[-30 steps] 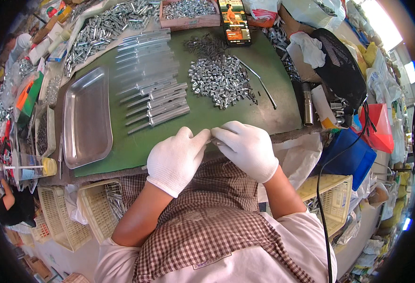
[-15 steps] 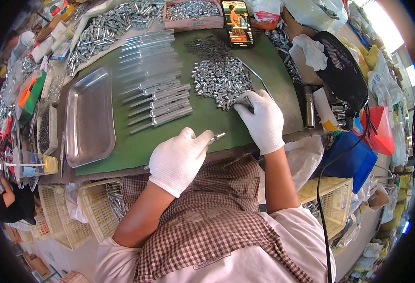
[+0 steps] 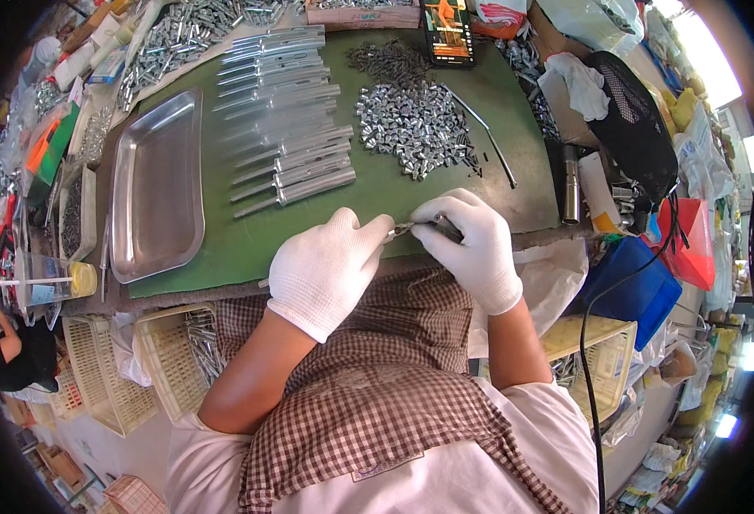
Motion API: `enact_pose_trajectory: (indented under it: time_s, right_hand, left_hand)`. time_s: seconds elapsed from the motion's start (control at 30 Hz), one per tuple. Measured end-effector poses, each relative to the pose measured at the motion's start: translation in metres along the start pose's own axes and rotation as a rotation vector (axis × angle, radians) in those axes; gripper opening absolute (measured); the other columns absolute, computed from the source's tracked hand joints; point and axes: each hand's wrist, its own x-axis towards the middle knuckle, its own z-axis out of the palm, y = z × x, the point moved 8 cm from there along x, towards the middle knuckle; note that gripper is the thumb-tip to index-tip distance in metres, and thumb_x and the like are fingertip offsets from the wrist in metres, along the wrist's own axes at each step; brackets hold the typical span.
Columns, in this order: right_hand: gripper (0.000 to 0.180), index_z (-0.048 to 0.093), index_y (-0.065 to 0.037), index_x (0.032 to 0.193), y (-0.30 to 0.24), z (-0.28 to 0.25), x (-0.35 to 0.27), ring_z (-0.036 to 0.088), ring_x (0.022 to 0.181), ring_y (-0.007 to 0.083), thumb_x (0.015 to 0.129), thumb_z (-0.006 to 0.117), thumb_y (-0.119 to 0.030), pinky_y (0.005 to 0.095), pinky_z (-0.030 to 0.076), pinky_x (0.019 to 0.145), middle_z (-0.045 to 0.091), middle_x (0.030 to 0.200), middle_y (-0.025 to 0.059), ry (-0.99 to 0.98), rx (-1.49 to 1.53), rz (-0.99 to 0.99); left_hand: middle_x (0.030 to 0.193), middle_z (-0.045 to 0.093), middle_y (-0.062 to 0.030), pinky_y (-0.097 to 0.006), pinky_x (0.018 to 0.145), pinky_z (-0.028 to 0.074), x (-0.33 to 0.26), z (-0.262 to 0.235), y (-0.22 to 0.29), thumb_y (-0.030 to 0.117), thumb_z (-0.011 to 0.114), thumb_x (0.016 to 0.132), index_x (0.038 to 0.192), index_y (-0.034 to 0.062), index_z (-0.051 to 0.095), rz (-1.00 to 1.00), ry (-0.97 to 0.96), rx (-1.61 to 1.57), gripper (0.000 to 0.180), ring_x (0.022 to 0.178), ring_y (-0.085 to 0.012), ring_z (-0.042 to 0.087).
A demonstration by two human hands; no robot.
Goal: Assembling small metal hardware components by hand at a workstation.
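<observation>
My left hand [image 3: 330, 267], in a white knit glove, is closed around a slim metal rod whose far end pokes out below the wrist side of the glove. Its tip meets the fingers of my right hand [image 3: 477, 248], also gloved, at the near edge of the green mat. Between the right fingers sits a small shiny metal piece [image 3: 447, 228], partly hidden; its exact kind is unclear. Just beyond lies a heap of small silver metal fittings [image 3: 415, 128], with a pile of tiny dark pins [image 3: 387, 62] behind it. Left of these, metal rods [image 3: 296, 176] lie in a row.
A steel tray [image 3: 156, 193] stands at the mat's left. A thin metal tool [image 3: 486, 128] rests right of the heap, and a phone [image 3: 448, 34] stands behind it. A black mesh bag [image 3: 630, 128] and a metal cylinder [image 3: 571, 184] are at right. Plastic crates [image 3: 171, 355] sit below the table.
My right hand has come away from the heap of fittings toward me and now meets the rod's tip at my left hand. The view has shifted slightly.
</observation>
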Motion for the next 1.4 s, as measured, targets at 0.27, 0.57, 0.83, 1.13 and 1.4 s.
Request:
enact_pose_trajectory:
  time_s: [0.27,0.57,0.83,1.13,1.4]
  right_hand:
    - [0.01,0.072,-0.009,0.093,-0.01,0.016,-0.003,0.068,0.078,0.0332,0.084,0.075,-0.012,0.0398,0.054,0.068,0.067,0.089,0.0101,-0.033,-0.087,-0.082]
    - [0.009,0.067,-0.01,0.087,-0.029,0.019,-0.004,0.067,0.076,0.0338,0.084,0.074,-0.015,0.0426,0.054,0.067,0.064,0.084,0.0109,-0.037,-0.332,-0.108]
    - [0.01,0.068,-0.007,0.088,-0.002,0.018,0.001,0.067,0.079,0.0342,0.084,0.074,-0.014,0.0418,0.053,0.067,0.065,0.084,0.0117,-0.059,-0.008,-0.029]
    - [0.014,0.067,-0.009,0.097,-0.004,0.02,0.0,0.067,0.079,0.0342,0.086,0.074,-0.015,0.041,0.053,0.068,0.065,0.088,0.0115,-0.095,-0.147,-0.041]
    - [0.01,0.063,-0.005,0.099,0.015,0.021,0.016,0.057,0.064,0.0156,0.096,0.061,-0.014,0.0288,0.049,0.061,0.061,0.087,0.0054,0.045,0.923,0.219]
  left_hand:
    - [0.081,0.06,-0.0078,-0.041,0.052,0.055,-0.001,-0.003,0.003,0.027,0.066,0.093,0.107,0.022,0.068,0.027,0.017,0.012,0.015,0.062,-0.0286,0.068]
    - [0.081,0.059,-0.0073,-0.04,0.052,0.055,-0.003,-0.005,0.006,0.025,0.066,0.093,0.112,0.0238,0.069,0.084,0.057,0.014,0.019,0.061,-0.027,0.067]
    - [0.083,0.058,-0.0049,-0.039,0.056,0.053,-0.002,0.0,0.004,0.026,0.068,0.094,0.121,0.026,0.071,0.071,0.014,0.048,0.027,0.064,-0.0257,0.066]
    - [0.081,0.056,-0.0061,-0.04,0.055,0.052,-0.004,0.003,0.003,0.029,0.066,0.096,0.126,0.0285,0.068,0.083,-0.019,0.106,0.03,0.062,-0.027,0.065]
    - [0.079,0.055,-0.0079,-0.042,0.053,0.054,0.001,0.0,0.005,0.031,0.061,0.099,0.129,0.031,0.065,0.095,-0.035,0.104,0.03,0.06,-0.0295,0.065]
